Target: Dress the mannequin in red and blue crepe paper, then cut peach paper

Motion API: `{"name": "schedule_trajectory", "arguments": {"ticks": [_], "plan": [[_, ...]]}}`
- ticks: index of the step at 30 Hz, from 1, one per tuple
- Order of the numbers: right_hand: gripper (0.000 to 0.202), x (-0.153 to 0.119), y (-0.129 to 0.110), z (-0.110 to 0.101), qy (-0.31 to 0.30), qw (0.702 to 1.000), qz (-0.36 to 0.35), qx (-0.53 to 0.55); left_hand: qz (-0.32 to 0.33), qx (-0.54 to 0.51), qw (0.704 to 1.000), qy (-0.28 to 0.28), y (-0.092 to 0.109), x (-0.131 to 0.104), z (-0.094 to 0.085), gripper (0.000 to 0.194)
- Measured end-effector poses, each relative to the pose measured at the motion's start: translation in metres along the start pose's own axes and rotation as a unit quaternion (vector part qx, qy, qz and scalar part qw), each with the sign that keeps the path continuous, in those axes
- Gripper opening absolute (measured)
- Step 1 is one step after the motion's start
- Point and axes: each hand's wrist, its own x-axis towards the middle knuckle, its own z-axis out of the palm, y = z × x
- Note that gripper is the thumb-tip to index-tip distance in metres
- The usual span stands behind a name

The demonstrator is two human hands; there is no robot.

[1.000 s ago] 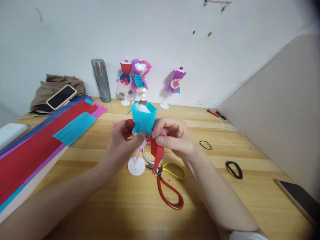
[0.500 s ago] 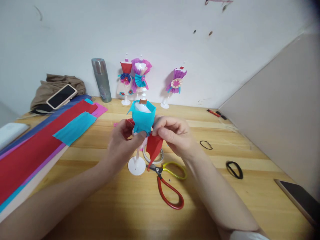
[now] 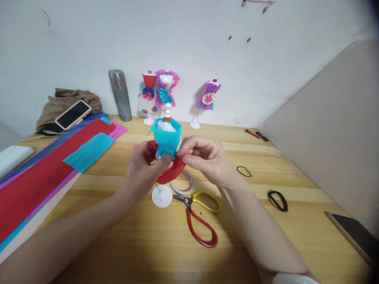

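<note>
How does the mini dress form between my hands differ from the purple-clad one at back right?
The nearer mini dress form wears a turquoise top, the farther mini dress form purple. The nearer has a brown neckband, the farther a red neckband. The farther carries a cream rosette; none shows on the nearer. Both have round white bases.

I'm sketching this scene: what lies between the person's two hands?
Between the left hand and right hand, the head view shows the turquoise-topped mannequin with red material below its top.

Left hand [image 3: 143, 163] gripping a miniature dress form [image 3: 166, 126] wrapped in turquoise material [image 3: 167, 141], apparently crepe paper; right hand [image 3: 205, 159] pinching a red strip [image 3: 174, 170] at its waist; scissors [image 3: 187, 202] beside the base [image 3: 162, 195].
</note>
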Motion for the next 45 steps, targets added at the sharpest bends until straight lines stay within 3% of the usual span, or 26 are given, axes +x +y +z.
{"name": "schedule_trajectory", "arguments": {"ticks": [5, 17, 24, 29, 33, 36, 45], "plan": [[0.033, 0.003, 0.0, 0.0, 0.012, 1.0, 0.019, -0.01, -0.003, 0.007, 1.0, 0.003, -0.003, 0.001, -0.001, 0.021], [0.032, 0.003, 0.001, 0.001, 0.075, 0.997, 0.007, -0.005, 0.007, -0.008, 1.0, -0.006, -0.003, 0.0, -0.002, 0.018], [0.031, 0.004, 0.003, -0.003, 0.043, 0.999, 0.002, -0.015, 0.015, -0.019, 1.0, -0.007, -0.001, 0.001, 0.0, 0.022], [0.042, 0.0, 0.0, -0.004, 0.008, 0.998, -0.01, -0.059, 0.012, -0.013, 1.0, -0.016, -0.003, 0.001, -0.001, 0.015], [0.023, -0.003, -0.006, 0.003, 0.069, 0.985, -0.026, -0.156, 0.019, -0.01, 1.0, -0.013, -0.004, 0.001, -0.002, 0.017], [0.019, -0.005, -0.011, 0.008, 0.099, 0.981, -0.033, -0.166, 0.018, -0.02, 1.0, -0.008, -0.004, 0.002, -0.001, 0.019], [0.01, -0.008, -0.017, 0.011, 0.078, 0.982, -0.051, -0.165, 0.007, -0.039, 0.999, -0.014, 0.001, 0.0, 0.001, 0.018]]}}
